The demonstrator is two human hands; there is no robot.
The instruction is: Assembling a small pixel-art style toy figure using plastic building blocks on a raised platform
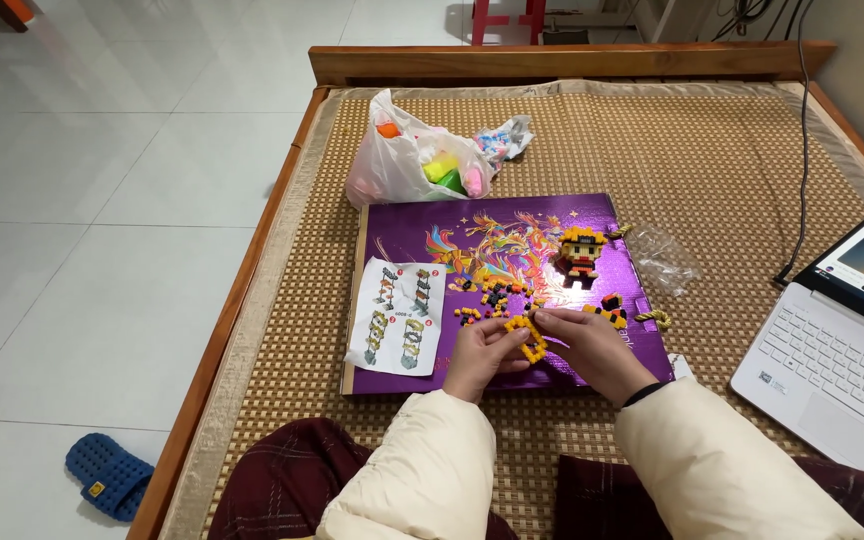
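Both hands meet over the front of a shiny purple board (pixel 402 220) lying on a woven mat. My left hand (pixel 480 355) and my right hand (pixel 587 348) together pinch a small yellow brick frame (pixel 529 334). Just beyond the fingers lie several loose tiny bricks (pixel 492 296) in yellow, black and orange. A finished little brick figure (pixel 580 256) with yellow hair stands further back on the board. A small orange and black brick piece (pixel 611 309) sits to the right of my right hand. A folded instruction sheet (pixel 397 315) lies at the board's left front.
A white plastic bag (pixel 402 160) with colourful things sits behind the board. A clear empty bag (pixel 664 258) lies right of the board. An open white laptop (pixel 837 360) stands at the right, its cable (pixel 802 140) running back. Wooden bed frame edge (pixel 242 290), blue slipper (pixel 107 475) on the floor.
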